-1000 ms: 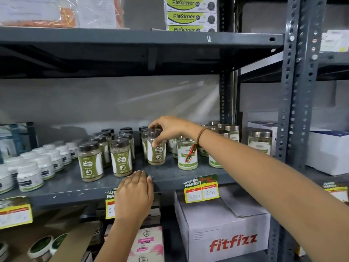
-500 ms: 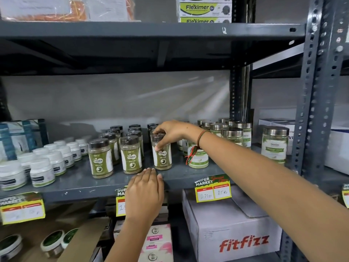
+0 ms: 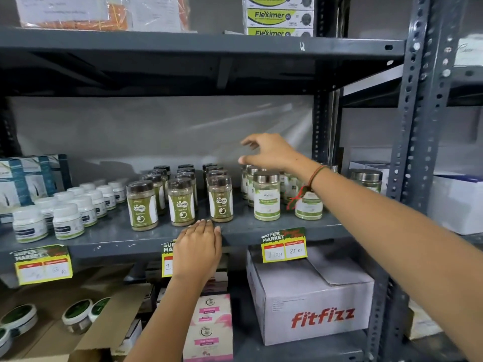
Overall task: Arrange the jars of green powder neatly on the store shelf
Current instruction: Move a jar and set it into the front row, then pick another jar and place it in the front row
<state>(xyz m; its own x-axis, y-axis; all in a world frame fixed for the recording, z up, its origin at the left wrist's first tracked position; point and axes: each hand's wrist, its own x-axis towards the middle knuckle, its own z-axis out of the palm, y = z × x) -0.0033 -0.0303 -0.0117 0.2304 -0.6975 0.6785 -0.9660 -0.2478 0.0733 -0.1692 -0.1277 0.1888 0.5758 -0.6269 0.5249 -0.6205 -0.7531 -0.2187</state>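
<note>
Your right hand [image 3: 269, 152] hovers empty, fingers [image 3: 245, 160] loosely spread. Steel-lidded green powder jars [image 3: 266, 195] stand upright directly below those fingertips, nearest that hand. Your left hand [image 3: 198, 246] lies flat, gripping nothing, on the shelf edge [image 3: 326, 228].

The shelf [image 3: 287, 227] is showing matt grey painted metal; the jars [image 3: 142, 205] are gleaming clear plastic with glossy labels; the box [image 3: 313, 296] is looking like matt cardboard.

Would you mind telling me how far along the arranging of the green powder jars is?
Looks done: the dark-lidded jars stand upright in three files. In hand: nothing; the right hand hovers open above the silver-lidded jars, while the left hand rests on the shelf edge. Left: those silver-lidded jars look loosely clustered, with another apart by the post.
</note>
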